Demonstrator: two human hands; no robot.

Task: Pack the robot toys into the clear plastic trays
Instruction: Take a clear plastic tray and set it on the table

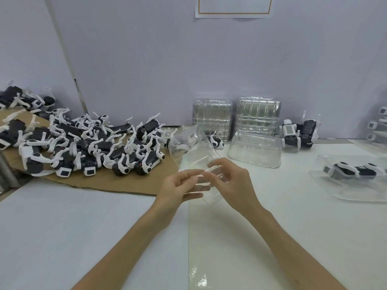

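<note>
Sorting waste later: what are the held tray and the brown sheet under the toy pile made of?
The clear thin tray, held by the left hand and right hand, looks like glossy plastic: see-through with glints. The brown flat sheet under the black-and-white robot toys seems matte cardboard, given its ragged edge.

White bench set against plain lavender-grey walls

The back wall (157,59) is a matte lavender-grey panel, evenly lit with no hard shadows. A second panel (27,49) stands at the left and meets it along a slanting seam. High on the back wall hangs a white paper notice (233,9) with a thin orange-brown border, cut off by the top edge. The bench (73,237) is white, its right part brighter than its left. A brown cardboard sheet (125,183) lies on its left side, beside a grey metal post (8,172).
</note>
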